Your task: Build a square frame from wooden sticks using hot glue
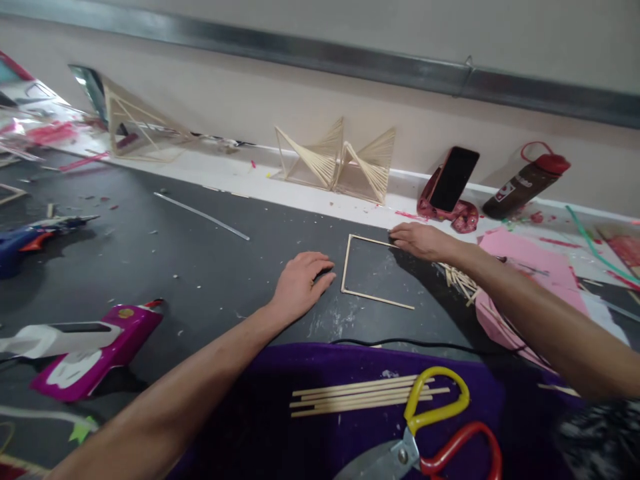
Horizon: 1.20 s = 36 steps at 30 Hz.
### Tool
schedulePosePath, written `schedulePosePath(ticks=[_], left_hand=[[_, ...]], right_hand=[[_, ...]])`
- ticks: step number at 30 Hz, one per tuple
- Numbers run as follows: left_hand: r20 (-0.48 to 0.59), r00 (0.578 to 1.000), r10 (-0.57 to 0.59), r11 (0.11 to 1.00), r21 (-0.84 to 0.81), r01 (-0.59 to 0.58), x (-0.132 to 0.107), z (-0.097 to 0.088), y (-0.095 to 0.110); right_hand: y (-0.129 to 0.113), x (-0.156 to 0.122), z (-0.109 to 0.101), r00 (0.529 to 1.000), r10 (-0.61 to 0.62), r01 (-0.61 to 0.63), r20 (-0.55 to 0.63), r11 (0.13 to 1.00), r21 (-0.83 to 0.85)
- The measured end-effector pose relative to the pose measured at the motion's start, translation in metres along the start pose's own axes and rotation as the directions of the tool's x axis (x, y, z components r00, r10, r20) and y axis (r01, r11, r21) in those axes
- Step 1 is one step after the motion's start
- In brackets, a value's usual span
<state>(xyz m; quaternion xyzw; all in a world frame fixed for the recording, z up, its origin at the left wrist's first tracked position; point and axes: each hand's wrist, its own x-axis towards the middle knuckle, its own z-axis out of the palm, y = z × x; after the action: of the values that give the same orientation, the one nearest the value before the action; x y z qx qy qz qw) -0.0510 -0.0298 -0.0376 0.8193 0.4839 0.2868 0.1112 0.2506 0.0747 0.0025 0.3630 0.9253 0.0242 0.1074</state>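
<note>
Three thin wooden sticks form a three-sided frame (346, 263) on the dark tabletop, its right side lacking a stick. To its left, my left hand (304, 283) rests on the table with thumb and fingers apart and nothing in it. My right hand (420, 241) lies at the right end of the frame's far stick (373, 241), fingers stretched out and partly covering that end. The frame's near stick (380, 299) lies untouched. Nearer me, several loose sticks (360, 397) lie on purple cloth, beside scissors (413, 433) with one yellow and one red handle.
A magenta glue gun (110, 347) and a blue glue gun (25, 247) lie at left. Stick models (367, 163) stand along the wall. A phone (455, 179), a bottle (523, 185), short stick pieces (461, 283) and pink paper (550, 273) are at right. A black cord (410, 343) crosses the cloth's edge.
</note>
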Motion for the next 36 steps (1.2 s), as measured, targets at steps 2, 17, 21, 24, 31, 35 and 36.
schedulePosePath(ticks=[2, 17, 21, 24, 31, 35, 36], left_hand=[[0.007, 1.0, -0.013, 1.0, 0.005, 0.013, 0.001, 0.001, 0.001], [-0.031, 0.999, 0.014, 1.0, -0.009, -0.014, -0.003, 0.0, -0.001], [-0.028, 1.0, 0.008, 1.0, -0.005, -0.008, -0.001, 0.001, 0.001], [-0.051, 0.998, 0.021, 1.0, -0.018, -0.022, -0.001, -0.001, 0.003], [0.012, 0.996, 0.092, 0.995, 0.029, -0.093, -0.007, -0.001, 0.016], [0.045, 0.989, 0.138, 0.99, 0.035, -0.14, -0.01, 0.002, 0.023], [0.048, 0.99, 0.135, 0.99, 0.041, -0.137, -0.011, 0.003, 0.023]], right_hand=[[0.006, -0.024, -0.001, 0.99, 0.137, -0.136, 0.024, 0.99, -0.047], [-0.016, -0.017, -0.009, 0.909, 0.415, -0.407, 0.04, 0.904, -0.135], [-0.032, -0.045, -0.011, 0.89, 0.454, -0.455, -0.033, 0.885, -0.098], [-0.064, -0.053, -0.01, 0.928, 0.333, -0.293, -0.168, 0.93, 0.221], [-0.118, -0.048, 0.006, 0.962, 0.119, 0.001, -0.247, 0.899, 0.438], [-0.121, -0.044, 0.017, 0.951, 0.12, -0.003, -0.284, 0.925, 0.38], [-0.12, -0.043, 0.019, 0.95, 0.119, -0.003, -0.29, 0.928, 0.372]])
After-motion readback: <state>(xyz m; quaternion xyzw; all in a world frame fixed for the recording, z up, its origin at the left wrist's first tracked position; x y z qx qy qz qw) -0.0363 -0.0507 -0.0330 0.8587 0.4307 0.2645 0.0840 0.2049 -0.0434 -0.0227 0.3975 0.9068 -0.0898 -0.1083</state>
